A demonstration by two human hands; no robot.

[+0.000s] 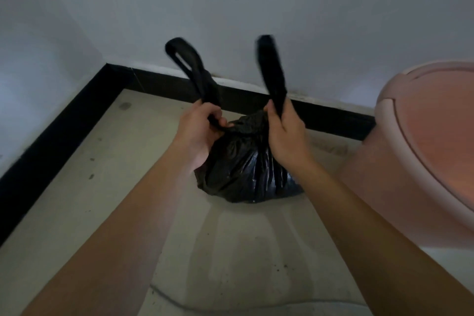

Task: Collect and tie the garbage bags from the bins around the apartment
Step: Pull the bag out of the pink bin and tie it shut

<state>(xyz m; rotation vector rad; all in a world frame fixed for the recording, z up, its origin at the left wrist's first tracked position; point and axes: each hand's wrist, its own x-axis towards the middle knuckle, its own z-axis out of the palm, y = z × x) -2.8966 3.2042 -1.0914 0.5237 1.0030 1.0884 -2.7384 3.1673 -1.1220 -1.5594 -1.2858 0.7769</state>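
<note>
While the black garbage bag (243, 161) sits on the floor (102, 200), its 2 handle straps stand up above the 2 grips. The left grip (198, 133) is clamped around the base of the left strap (184, 64), fingers curled over the gathered plastic. That strap's open loop rises above it and leans slightly to its left. The right grip (284, 136) is clamped around the lower part of the right strap (273, 72), which rises almost straight above it; the strap's top end is blurred.

Between the 2 grips lies the bunched neck of the bag. The full, shiny body of the bag bulges just below and between them, resting on the floor. Above the grips the 2 straps are well apart and not knotted together. Whether they cross lower down, behind the fingers, I cannot tell.

To the right of the right grip, near the bag, stands a pink bin (423, 161) with its lid on. Beyond both grips a black skirting board (333, 115) runs along the foot of a pale wall (230, 7) and turns a corner off to the left of the left grip. Both bare forearms reach in from below the grips.
</note>
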